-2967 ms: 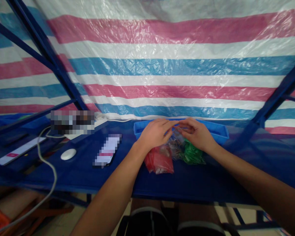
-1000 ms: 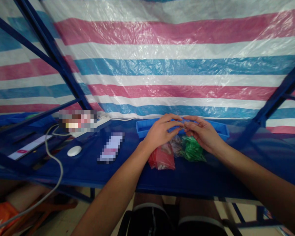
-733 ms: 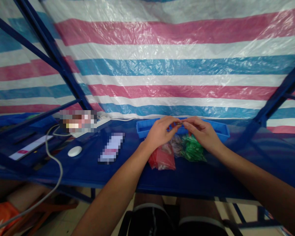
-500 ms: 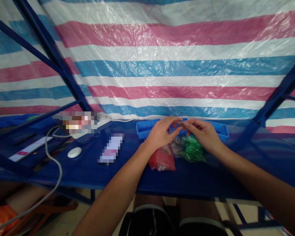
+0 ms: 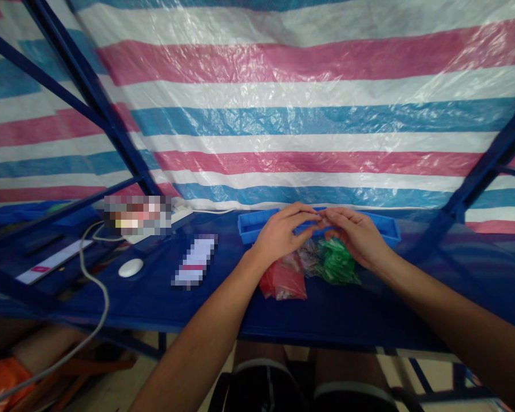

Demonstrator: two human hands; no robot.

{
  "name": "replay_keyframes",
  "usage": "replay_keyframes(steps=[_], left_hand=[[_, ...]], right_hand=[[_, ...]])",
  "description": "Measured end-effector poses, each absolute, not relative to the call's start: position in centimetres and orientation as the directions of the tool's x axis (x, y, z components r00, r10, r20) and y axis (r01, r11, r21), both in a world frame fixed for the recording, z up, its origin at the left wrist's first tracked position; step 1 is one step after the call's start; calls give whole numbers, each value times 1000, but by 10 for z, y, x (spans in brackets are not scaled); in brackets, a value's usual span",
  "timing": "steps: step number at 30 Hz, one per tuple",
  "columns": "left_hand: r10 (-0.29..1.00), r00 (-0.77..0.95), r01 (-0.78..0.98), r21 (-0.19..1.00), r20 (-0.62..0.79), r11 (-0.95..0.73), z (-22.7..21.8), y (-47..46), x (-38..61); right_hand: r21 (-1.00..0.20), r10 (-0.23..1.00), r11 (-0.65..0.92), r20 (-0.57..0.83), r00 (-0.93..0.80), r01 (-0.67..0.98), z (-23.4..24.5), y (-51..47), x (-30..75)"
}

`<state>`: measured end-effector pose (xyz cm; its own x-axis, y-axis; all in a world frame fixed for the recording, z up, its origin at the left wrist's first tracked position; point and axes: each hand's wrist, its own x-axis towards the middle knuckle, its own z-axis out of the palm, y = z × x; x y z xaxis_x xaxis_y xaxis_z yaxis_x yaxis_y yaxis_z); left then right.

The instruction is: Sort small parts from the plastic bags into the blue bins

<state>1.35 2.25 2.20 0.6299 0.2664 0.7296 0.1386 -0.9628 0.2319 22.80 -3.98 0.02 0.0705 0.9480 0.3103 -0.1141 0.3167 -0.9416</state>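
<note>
My left hand and my right hand meet fingertip to fingertip above the blue table, both pinched on a tiny piece too small to make out. Just under them lie a red plastic bag, a clear bag of small dark parts and a green bag. Right behind the hands stands a shallow blue tray.
A phone, a white mouse with a grey cable and a tablet lie on the left of the table. A striped tarp hangs behind, with blue frame bars at both sides. My knees show under the front edge.
My hands have stayed together over the bags, the fingers shifting slightly on the tiny piece. The view has drifted a little; nothing else has moved.
</note>
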Motion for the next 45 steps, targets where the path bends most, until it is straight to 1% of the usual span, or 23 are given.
replay_keyframes(steps=[3, 5, 7, 9, 13, 15, 17, 20, 23, 25, 27, 29, 31, 33, 35, 37, 39, 42, 45], left_hand=[[309, 634, 174, 258, 709, -950, 22, 21, 13], [358, 618, 212, 291, 700, -933, 22, 20, 13], [413, 585, 238, 339, 698, -910, 22, 19, 14], [451, 562, 224, 397, 694, -890, 22, 18, 14], [467, 566, 149, 473, 679, -868, 24, 17, 14], [473, 572, 148, 483, 670, -863, 24, 17, 14], [485, 574, 182, 475, 659, -861, 24, 18, 14], [494, 574, 283, 408, 653, -868, 22, 21, 12], [498, 562, 386, 323, 661, -864, 20, 25, 10], [510, 546, 434, 296, 664, -851, 19, 27, 9], [531, 520, 477, 289, 669, -830, 20, 28, 8], [553, 489, 514, 290, 674, -807, 22, 29, 7], [568, 465, 536, 294, 679, -791, 24, 30, 6], [573, 455, 540, 300, 682, -786, 25, 31, 5], [579, 448, 544, 306, 681, -781, 25, 31, 4], [586, 449, 549, 309, 675, -777, 24, 30, 4], [588, 457, 548, 310, 667, -777, 23, 30, 5], [581, 466, 538, 308, 667, -785, 21, 30, 6], [576, 463, 528, 312, 674, -790, 20, 32, 6]], right_hand=[[-937, 944, 330, 330, 17, -115, 1, -41, 227], [-929, 933, 359, 360, 9, -85, 0, -41, 227], [-921, 921, 389, 388, 33, -13, -1, -41, 226], [-911, 911, 406, 410, 51, 67, -3, -40, 227], [-891, 896, 427, 440, 60, 156, -3, -39, 228], [-878, 885, 436, 458, 82, 197, -3, -38, 230], [-851, 860, 458, 497, 115, 255, -3, -37, 233], [-767, 787, 496, 595, 161, 408, -3, -34, 240], [-635, 683, 486, 704, 192, 600, -4, -27, 247], [-505, 637, 489, 763, 104, 711, -5, -21, 250], [-354, 626, 530, 776, -74, 771, -5, -15, 250], [-237, 623, 592, 741, -251, 770, -3, -15, 248], [-183, 611, 655, 699, -372, 733, 0, -22, 241], [-163, 584, 727, 658, -476, 667, 4, -35, 231], [-173, 540, 810, 594, -596, 561, 6, -50, 218], [-194, 512, 848, 540, -668, 493, 5, -62, 205], [-203, 503, 860, 490, -712, 468, 1, -69, 194], [-217, 522, 851, 435, -733, 478, -6, -71, 187], [-250, 525, 850, 453, -720, 463, -7, -71, 190]])
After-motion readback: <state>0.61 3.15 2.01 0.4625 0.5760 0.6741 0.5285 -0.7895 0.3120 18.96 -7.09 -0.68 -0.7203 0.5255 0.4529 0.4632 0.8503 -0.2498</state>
